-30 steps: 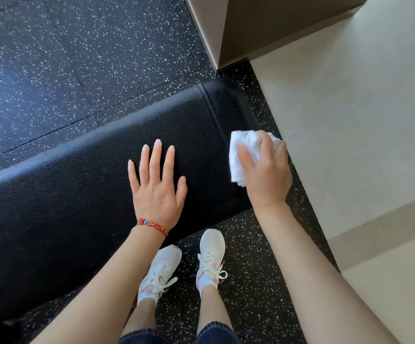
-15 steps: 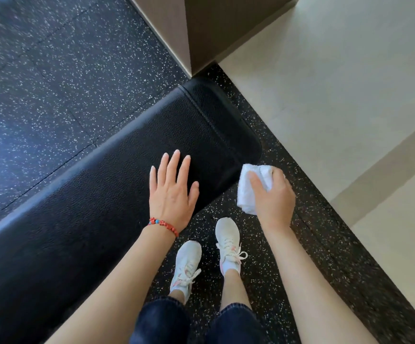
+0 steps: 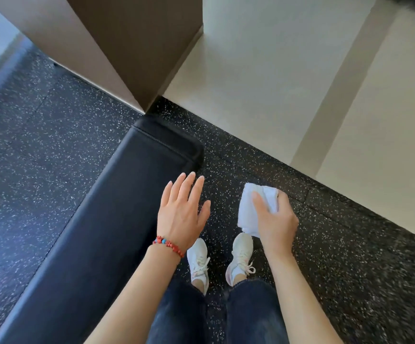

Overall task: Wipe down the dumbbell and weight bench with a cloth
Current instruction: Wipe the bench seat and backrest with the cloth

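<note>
Gym: speckled rubber flooring (image 3: 52, 135); padded weight bench (image 3: 117, 194)

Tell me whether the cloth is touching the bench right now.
Apart. The head view shows the cloth, held in the right hand, out over the speckled floor, with floor visible between it and the bench.

Open speckled floor (image 3: 263, 175) between bench (image 3: 127, 194) and pillar (image 3: 117, 45).

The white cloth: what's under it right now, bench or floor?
Speckled black floor, not the weight bench. The right hand holds the cloth clear of the pad; the patch directly beneath is hidden.
</note>
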A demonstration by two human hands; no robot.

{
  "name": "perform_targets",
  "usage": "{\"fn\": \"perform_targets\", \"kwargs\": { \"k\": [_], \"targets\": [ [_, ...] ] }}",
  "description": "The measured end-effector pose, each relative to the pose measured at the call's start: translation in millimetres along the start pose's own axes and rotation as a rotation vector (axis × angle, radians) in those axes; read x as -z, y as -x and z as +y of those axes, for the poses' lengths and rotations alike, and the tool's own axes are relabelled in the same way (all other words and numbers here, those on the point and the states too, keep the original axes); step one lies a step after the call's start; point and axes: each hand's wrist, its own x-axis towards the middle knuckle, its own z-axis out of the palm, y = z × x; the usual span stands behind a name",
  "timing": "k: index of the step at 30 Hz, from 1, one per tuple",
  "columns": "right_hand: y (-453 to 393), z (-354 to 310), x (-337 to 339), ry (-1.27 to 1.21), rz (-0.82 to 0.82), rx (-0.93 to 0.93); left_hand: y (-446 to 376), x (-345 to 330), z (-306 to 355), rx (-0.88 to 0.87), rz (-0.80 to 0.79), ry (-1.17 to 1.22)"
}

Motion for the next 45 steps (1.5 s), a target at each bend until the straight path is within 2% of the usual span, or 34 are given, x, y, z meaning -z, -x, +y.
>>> {"fn": "perform_targets", "kwargs": {
  "k": [10,17,23,34,39,45],
  "targets": [
    [7,21,152,-0.136,0.288,-0.177,-3,33,137,-0.272,-0.077,-0.019],
    [-4,67,269,-0.18,0.399,-0.252,-5,11,260,-0.404,-0.103,-0.036],
    [-11,102,358,-0.234,0.533,-0.303,-5,-5,371,-0.587,-0.176,-0.016],
    [-18,155,448,-0.302,0.833,-0.506,-27,-48,514,-0.907,-0.316,-0.056],
    [-41,175,488,-0.321,0.951,-0.626,-52,-75,581,-1.053,-0.452,-0.066],
    [-68,190,538,-0.368,1.105,-0.74,-81,-95,675,-1.23,-0.503,-0.077]
  ]
}}
